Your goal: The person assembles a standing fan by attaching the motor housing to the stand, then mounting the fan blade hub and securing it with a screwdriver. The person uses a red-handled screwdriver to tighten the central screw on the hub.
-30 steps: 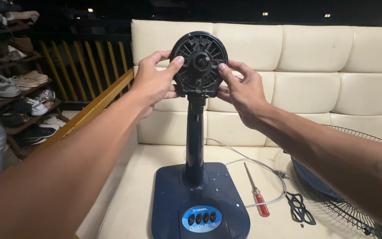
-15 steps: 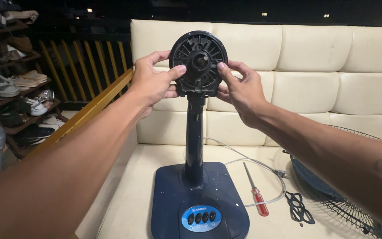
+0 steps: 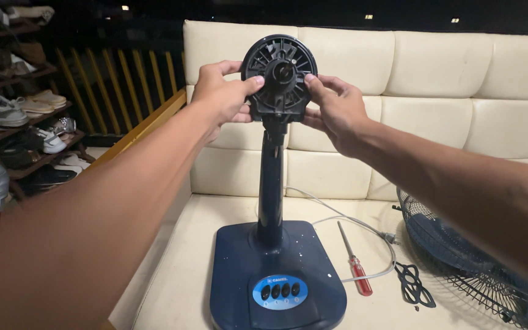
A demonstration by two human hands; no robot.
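Between hands, round ribbed motor housing (image 3: 279, 76)

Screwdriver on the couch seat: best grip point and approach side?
Take the screwdriver by its red handle, from above. It lies flat with the handle toward the camera, shaft pointing away; the handle is the thicker part. The white cord loops close on its right, so close in from the left.

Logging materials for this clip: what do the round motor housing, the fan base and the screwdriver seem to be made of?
Motor housing: looks like matte black moulded plastic, judging by its ribbed face. Both the left hand and the right hand grip it.
Fan base: probably glossy dark blue plastic, showing soft reflections and pale specks.
Screwdriver: thin grey shaft, likely metal; translucent red handle, likely plastic.
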